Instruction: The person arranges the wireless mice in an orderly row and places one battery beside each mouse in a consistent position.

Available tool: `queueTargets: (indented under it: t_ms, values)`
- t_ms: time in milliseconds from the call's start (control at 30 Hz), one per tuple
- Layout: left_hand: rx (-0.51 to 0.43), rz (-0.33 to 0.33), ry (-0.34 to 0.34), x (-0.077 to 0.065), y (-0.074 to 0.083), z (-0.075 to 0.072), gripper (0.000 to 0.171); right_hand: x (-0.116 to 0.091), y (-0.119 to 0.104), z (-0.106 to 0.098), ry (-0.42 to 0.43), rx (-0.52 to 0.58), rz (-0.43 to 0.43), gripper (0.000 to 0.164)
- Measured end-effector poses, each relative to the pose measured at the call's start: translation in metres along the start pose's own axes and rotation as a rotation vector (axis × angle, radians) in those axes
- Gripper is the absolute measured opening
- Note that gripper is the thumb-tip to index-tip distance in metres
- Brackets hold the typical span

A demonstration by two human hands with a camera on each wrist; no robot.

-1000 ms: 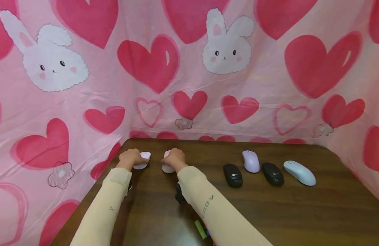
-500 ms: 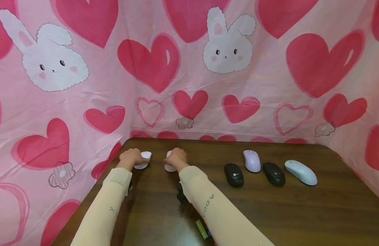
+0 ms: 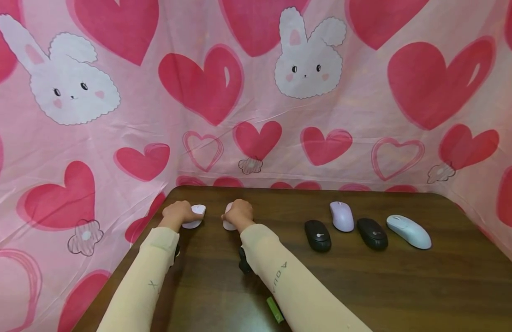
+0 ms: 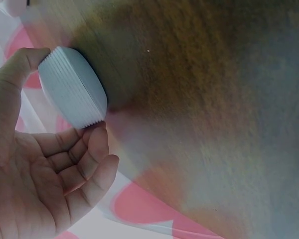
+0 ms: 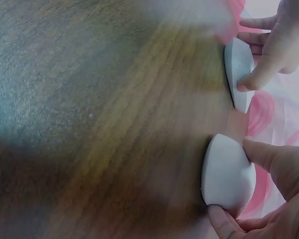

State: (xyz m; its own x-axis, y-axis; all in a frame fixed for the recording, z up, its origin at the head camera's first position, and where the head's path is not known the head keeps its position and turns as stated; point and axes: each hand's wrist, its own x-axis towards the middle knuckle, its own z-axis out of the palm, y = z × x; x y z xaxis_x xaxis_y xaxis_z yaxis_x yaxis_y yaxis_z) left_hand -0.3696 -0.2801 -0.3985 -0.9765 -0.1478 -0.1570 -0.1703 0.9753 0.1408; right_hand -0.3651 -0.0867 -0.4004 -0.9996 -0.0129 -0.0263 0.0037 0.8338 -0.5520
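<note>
Pinching a white mouse between fingers of the left hand and, near it at the worktop's far left, a second pale mouse between those of the right hand, much as before. Leaving untouched, farther right, a black mouse, lilac mouse, another black mouse, pale blue mouse. Hiding blue and red bits, visible earlier beside the green block.

On the table, far left: mouse at your left hand, second mouse at your right hand. Four mice further right; cloth behind.
</note>
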Motion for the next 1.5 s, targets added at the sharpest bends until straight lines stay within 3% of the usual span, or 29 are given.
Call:
queueTargets:
  t_ms: [367,833,1133,1300,1500]
  values:
    - [0.005,0.002,-0.006,-0.001,-0.001,0.001,0.063,-0.001,0.004,0.003,0.017,0.011,-0.030,0.057]
    - [0.007,-0.008,-0.009,-0.003,-0.002,-0.002,0.062,0.006,0.010,-0.010,-0.040,0.004,-0.070,0.054]
    - [0.000,-0.017,-0.016,-0.004,0.002,-0.001,0.063,0.004,0.022,-0.036,-0.122,0.038,-0.103,0.051]
    - [-0.001,-0.021,-0.019,-0.005,0.004,-0.004,0.067,0.009,0.030,-0.052,-0.129,-0.014,-0.136,0.047]
    - [0.023,-0.007,-0.001,-0.004,0.003,-0.005,0.067,0.014,0.043,-0.070,-0.134,-0.036,-0.146,0.054]
